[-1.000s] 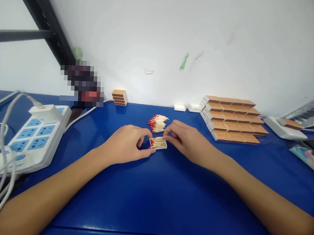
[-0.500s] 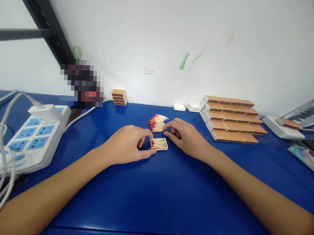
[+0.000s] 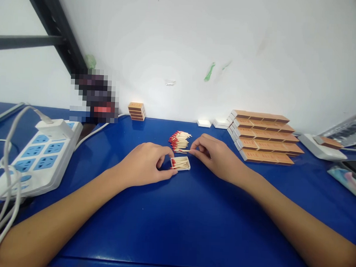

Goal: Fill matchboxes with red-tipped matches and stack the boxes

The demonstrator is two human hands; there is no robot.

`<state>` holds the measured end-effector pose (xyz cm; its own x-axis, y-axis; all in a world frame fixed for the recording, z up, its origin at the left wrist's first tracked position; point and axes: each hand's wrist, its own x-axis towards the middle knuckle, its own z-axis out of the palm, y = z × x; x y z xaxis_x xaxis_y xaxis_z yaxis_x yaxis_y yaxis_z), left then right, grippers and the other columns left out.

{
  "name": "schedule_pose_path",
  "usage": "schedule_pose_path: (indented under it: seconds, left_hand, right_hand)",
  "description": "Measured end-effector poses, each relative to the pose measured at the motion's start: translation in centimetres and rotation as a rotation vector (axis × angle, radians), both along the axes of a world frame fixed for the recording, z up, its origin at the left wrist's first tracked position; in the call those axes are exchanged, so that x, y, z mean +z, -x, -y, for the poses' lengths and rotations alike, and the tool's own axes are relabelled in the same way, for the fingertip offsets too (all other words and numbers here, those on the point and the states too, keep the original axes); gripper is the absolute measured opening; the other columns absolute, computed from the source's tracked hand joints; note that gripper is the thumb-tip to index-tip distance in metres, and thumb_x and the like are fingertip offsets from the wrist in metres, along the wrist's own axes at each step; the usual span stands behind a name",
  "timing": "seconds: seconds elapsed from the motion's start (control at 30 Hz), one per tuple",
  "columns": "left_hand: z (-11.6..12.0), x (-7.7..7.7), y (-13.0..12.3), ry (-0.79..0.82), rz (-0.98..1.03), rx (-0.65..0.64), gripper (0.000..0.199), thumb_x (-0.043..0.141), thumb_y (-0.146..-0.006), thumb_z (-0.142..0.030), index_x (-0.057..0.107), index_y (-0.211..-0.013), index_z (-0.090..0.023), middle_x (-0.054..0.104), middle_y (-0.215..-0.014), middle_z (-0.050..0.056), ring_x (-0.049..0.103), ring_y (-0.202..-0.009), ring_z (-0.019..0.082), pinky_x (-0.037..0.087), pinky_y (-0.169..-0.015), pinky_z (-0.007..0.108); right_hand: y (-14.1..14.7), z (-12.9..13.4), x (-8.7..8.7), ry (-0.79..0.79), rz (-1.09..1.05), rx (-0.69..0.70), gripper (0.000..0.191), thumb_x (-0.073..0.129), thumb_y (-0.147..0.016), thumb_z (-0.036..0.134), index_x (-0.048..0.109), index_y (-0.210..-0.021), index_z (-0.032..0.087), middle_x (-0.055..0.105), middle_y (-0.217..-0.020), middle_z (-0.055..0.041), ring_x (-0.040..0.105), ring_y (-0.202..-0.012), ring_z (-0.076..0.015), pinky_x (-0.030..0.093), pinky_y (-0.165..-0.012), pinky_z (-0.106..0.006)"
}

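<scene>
1. Spreading beneath everything, the blue table (image 3: 174,227) carries boxes along its far side and loose matches mid-scene.
2. At far right, a stepped stack of matchboxes (image 3: 263,135) stands in five layers; these look finished, though their contents are hidden.
3. The left hand (image 3: 147,163) is half curled, thumb and forefinger parted around the left end of an open tray (image 3: 184,169), holding it on the table.
4. The right hand (image 3: 213,153) has thumb and forefinger pinched together on the right end of a match (image 3: 181,151).
5. A loose pile of matches (image 3: 179,140) lies just beyond the tray, heads left: plenty outside yet.
6. At far left, a short stack of closed boxes (image 3: 136,112) hides its contents.
7. The tray, between the hands, holds some matches; bare floor shows, so filling looks partway.
8. White pieces (image 3: 204,123) sit by the wall; contents unclear.
</scene>
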<state>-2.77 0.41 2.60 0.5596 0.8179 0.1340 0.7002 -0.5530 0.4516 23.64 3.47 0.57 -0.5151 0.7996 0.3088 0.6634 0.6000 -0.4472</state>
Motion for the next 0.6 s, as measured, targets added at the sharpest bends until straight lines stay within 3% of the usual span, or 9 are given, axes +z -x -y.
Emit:
schedule_pose_path:
  seconds: [0.17,0.33,0.6]
  left_hand:
    - [-0.1,-0.2,0.0,-0.023,0.000,0.025,0.028,0.075,-0.086,-0.046,0.074,-0.101,-0.022,0.062,-0.066,-0.005,0.055,-0.061,0.013,0.034,-0.057,0.028]
    - [0.0,-0.1,0.0,-0.019,0.012,0.007,0.027,0.074,-0.086,-0.045,0.074,-0.100,-0.022,0.061,-0.065,-0.005,0.055,-0.060,0.013,0.035,-0.057,0.027]
    - [0.1,0.1,-0.1,0.025,0.013,-0.036,0.027,0.075,-0.086,-0.044,0.075,-0.101,-0.021,0.063,-0.066,-0.005,0.055,-0.059,0.012,0.037,-0.059,0.026]
  right_hand:
    - [0.5,1.7,1.1,-0.001,0.069,0.089,0.009,0.059,-0.103,0.027,0.064,-0.099,0.021,0.059,-0.092,-0.0036,0.052,-0.072,-0.0154,0.040,-0.065,-0.030]
    - [1.1,2.5,1.1,0.055,0.023,0.152,0.011,0.060,-0.103,0.028,0.068,-0.099,0.022,0.059,-0.089,-0.0036,0.054,-0.074,-0.0155,0.041,-0.065,-0.029]
    - [1.0,0.3,-1.0,0.010,-0.122,-0.013,0.009,0.066,-0.099,0.030,0.067,-0.101,0.021,0.050,-0.075,0.0024,0.046,-0.064,-0.0138,0.038,-0.064,-0.029]
